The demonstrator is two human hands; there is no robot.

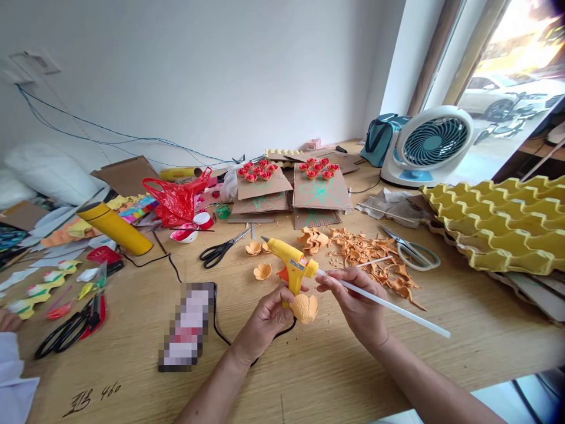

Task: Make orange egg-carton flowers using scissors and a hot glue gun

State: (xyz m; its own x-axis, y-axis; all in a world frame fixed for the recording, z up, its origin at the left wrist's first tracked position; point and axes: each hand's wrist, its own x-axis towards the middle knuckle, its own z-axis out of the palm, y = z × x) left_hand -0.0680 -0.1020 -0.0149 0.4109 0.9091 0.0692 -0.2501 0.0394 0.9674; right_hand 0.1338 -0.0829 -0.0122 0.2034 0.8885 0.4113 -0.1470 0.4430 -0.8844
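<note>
My left hand [265, 321] grips the handle of a yellow hot glue gun [291, 262] together with an orange paper flower [304, 307], low over the wooden table [309, 365]. My right hand [359, 303] pinches a long white glue stick [388, 305] whose end meets the back of the gun. The stick runs out to the right past my wrist. The gun's nozzle points up and to the left, and its black cord [220, 330] trails left across the table.
Orange flower pieces [262, 271] and scraps [375, 262] lie behind the gun. Black scissors [218, 252], grey scissors [412, 250], a yellow egg tray [503, 227], a fan [430, 144], cardboard sheets with red flowers [320, 188], a yellow tube [115, 227] and a red bag [176, 203] stand around. Another person's sleeve [11, 377] shows at left.
</note>
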